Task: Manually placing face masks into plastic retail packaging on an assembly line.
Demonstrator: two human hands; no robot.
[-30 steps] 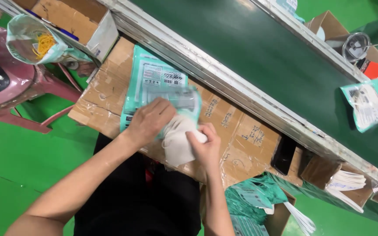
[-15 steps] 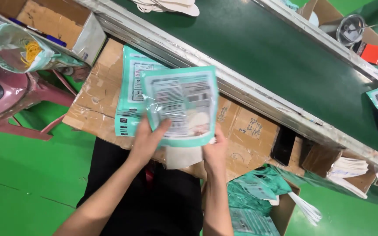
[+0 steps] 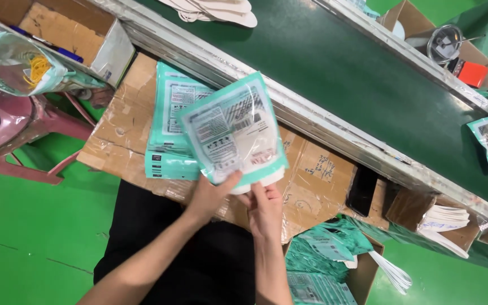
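Your left hand (image 3: 210,195) and right hand (image 3: 264,206) pinch the bottom edge of a teal-bordered pouch (image 3: 232,133), its clear front showing white contents and printed labels. You hold it tilted above the matching stack (image 3: 170,121) on the cardboard worktop (image 3: 312,175).

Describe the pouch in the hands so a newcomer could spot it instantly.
Find the dark green conveyor belt, then the cardboard sheet beside it. Above that sheet, the left hand and right hand hold a teal-edged clear pouch by its bottom edge. Unlike the flat stack of pouches, it is lifted and tilted.
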